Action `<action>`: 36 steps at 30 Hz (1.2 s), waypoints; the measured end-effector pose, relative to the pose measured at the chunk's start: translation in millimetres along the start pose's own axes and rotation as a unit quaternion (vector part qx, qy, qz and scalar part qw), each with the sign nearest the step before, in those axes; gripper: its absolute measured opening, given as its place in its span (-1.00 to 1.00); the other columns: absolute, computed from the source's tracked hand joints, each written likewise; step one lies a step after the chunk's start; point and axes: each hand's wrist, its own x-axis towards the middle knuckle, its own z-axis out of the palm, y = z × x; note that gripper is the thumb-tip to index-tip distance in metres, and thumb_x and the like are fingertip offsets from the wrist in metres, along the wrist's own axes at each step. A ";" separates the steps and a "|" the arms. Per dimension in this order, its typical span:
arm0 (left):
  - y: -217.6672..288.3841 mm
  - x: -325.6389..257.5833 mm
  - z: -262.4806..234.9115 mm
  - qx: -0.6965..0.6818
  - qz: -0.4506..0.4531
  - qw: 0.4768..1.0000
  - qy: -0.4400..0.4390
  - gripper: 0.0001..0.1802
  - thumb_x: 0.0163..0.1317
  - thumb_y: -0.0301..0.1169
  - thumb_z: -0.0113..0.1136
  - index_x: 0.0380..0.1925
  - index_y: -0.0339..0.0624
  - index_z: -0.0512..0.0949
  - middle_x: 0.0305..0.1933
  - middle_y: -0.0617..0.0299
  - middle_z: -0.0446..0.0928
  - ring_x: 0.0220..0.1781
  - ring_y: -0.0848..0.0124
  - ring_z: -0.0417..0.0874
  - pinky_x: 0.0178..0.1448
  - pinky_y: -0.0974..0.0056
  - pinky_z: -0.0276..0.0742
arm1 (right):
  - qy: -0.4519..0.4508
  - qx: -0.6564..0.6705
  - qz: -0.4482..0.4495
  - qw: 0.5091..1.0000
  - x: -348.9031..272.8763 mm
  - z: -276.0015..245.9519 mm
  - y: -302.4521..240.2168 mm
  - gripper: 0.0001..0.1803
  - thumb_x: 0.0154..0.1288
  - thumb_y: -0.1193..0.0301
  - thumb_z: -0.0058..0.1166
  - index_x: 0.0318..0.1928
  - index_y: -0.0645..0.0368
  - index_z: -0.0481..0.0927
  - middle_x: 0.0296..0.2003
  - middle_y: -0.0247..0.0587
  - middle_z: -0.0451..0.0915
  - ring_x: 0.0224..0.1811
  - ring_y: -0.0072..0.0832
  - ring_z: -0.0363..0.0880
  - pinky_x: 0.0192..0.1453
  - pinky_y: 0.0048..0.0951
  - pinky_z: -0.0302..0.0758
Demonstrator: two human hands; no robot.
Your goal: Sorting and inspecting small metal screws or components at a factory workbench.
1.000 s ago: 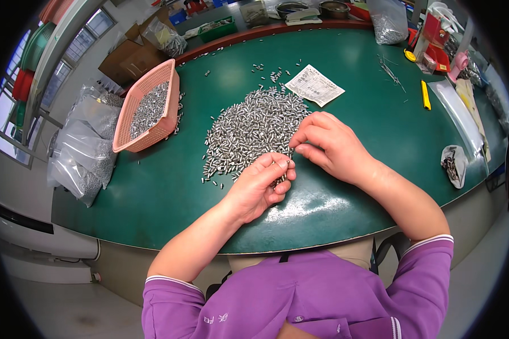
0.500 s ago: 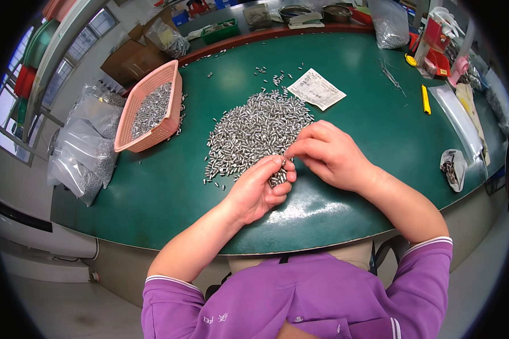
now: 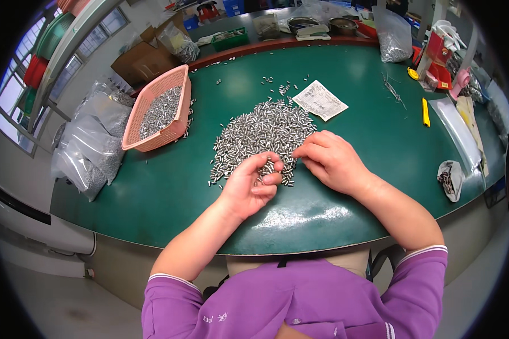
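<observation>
A broad heap of small, silvery, pin-like metal pieces (image 3: 254, 130) lies on the green tabletop. At its near edge my left hand (image 3: 246, 189) is half curled, palm up, with several of the metal pieces in the hollow behind its fingers. My right hand (image 3: 333, 164) is beside the heap's right edge, a little apart from the left. Its thumb and forefinger are pinched together; whatever is between the tips is too small to make out. A printed paper slip (image 3: 320, 100) touches the heap's far right side.
Left of the heap stands a pink plastic basket (image 3: 131, 135) of similar pieces, beside filled clear bags (image 3: 90, 155). A yellow cutter (image 3: 425, 112), thin wires (image 3: 391, 89) and a small white bag of dark pieces (image 3: 451, 179) lie at right. Another filled bag (image 3: 393, 42) stands far right.
My hands have moved apart; the left has shifted left and its fingers have loosened a little. The right keeps its pinch. The whole view has shifted slightly.
</observation>
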 end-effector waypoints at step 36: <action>82.1 2.7 17.7 0.395 0.402 0.819 0.105 -0.40 0.43 -0.01 -0.32 0.23 -0.28 0.23 0.31 0.06 0.23 0.34 0.18 0.27 0.34 0.06 0.20 | 0.024 -0.060 0.090 0.994 -2.8 -1.9 18.0 -0.72 0.07 0.54 0.09 -0.14 0.09 0.53 -0.18 -0.21 0.47 -0.04 -0.20 0.44 0.03 -0.23 0.41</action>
